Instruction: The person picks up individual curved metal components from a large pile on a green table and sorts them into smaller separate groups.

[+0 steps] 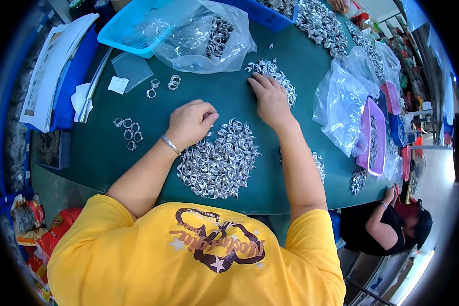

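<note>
the large pile of silver crescents (pixel 219 163) lies by the middle of the desk's (pixel 99 163) near edge, the left hand (pixel 188 123) curled at its far-left side. farther in, the right hand (pixel 271 104) rests against a smaller pile (pixel 281 77), fingers slightly spread; whether either hand grips a piece, i cannot tell. dragging the right forearm (pixel 302 158) low could mix in the half-hidden pile (pixel 318 166); nudging nearward could spill crescents.

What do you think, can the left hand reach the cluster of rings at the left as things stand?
Probably yes: only bare green tabletop seems to lie between the left hand and the cluster of rings.
</note>
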The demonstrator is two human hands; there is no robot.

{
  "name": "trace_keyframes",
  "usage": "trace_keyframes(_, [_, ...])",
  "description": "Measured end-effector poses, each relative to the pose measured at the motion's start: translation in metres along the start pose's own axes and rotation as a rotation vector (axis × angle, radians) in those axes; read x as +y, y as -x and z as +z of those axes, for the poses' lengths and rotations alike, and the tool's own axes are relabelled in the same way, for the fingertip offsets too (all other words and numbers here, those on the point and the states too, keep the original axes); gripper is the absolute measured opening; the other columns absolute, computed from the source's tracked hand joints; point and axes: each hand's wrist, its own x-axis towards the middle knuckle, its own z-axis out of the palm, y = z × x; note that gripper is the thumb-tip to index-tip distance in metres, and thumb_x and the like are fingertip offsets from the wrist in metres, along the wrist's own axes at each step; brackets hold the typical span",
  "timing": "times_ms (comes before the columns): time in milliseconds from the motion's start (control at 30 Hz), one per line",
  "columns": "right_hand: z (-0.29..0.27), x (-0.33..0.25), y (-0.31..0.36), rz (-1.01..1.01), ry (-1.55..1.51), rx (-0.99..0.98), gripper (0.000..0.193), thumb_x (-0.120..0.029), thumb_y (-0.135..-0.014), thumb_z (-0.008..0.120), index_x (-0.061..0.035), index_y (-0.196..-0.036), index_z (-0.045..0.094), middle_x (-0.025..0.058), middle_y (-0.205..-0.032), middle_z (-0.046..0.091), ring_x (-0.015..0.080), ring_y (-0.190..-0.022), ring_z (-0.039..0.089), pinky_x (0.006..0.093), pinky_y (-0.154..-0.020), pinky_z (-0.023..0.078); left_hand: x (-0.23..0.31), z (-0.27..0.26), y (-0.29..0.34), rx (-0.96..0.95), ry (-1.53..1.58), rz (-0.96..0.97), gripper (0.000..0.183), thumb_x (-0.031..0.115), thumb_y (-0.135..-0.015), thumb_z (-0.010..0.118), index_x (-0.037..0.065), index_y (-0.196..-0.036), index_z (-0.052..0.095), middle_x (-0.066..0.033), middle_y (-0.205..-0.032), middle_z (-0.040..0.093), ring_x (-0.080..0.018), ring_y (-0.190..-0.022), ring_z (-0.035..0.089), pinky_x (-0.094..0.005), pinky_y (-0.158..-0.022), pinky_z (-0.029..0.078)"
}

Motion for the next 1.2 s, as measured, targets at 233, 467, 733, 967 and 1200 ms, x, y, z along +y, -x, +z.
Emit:
trace_keyframes(233, [-0.043,0.015,0.039,0.237,-0.446,-0.238,0.041,0.016,-0.071,0.046,-0.0017,-0.101,0.067,0.0143,-0.110,0.063,0.0357,-0.104,0.057,0.0394,-0.091,0.046,-0.001,0.001,0.001,0.009,-0.008,0.015,0.011,0.019,-0.083,0.066,0.009,-0.083,0.069,-0.0056,-0.077,0.062,-0.0244,-0.071,0.063,-0.0342,-0.062,0.048])
trace_keyframes(467, [-0.058,0.002,0.071,0.460,-0.526,-0.040,0.040,0.018,-0.076,0.043,-0.0013,-0.103,0.066,0.0157,-0.108,0.063,0.0327,-0.099,0.061,0.0337,-0.086,0.048,-0.003,0.002,0.001,0.009,-0.002,0.025,0.011,0.019,-0.084,0.066,0.008,-0.084,0.069,-0.0058,-0.077,0.062,-0.0231,-0.068,0.061,-0.0329,-0.060,0.047])
trace_keyframes(733, [-0.066,-0.001,0.084,0.647,-0.367,0.079,0.020,0.008,-0.082,0.056,0.0005,-0.097,0.066,0.0152,-0.099,0.065,0.0302,-0.086,0.065,0.0353,-0.076,0.052,-0.002,0.000,-0.001,0.012,-0.016,0.034,0.012,0.019,-0.084,0.067,0.007,-0.085,0.069,-0.0057,-0.076,0.061,-0.0229,-0.066,0.060,-0.0330,-0.059,0.046])
trace_keyframes(967, [-0.051,-0.021,0.087,0.622,-0.182,0.008,0.010,-0.008,-0.082,0.066,-0.0006,-0.087,0.069,0.0149,-0.084,0.066,0.0341,-0.081,0.063,0.0413,-0.075,0.051,-0.001,0.002,-0.001,-0.001,-0.035,0.020,0.012,0.020,-0.085,0.067,0.008,-0.086,0.069,-0.0049,-0.076,0.061,-0.0217,-0.065,0.060,-0.0325,-0.059,0.045])
trace_keyframes(1200, [-0.055,-0.013,0.091,0.709,-0.168,0.097,0.009,-0.010,-0.081,0.066,-0.0024,-0.085,0.071,0.0136,-0.083,0.066,0.0339,-0.081,0.063,0.0429,-0.072,0.050,-0.001,0.000,0.000,-0.006,-0.031,-0.005,0.013,0.021,-0.085,0.067,0.008,-0.086,0.069,-0.0047,-0.076,0.061,-0.0206,-0.064,0.059,-0.0321,-0.058,0.045])
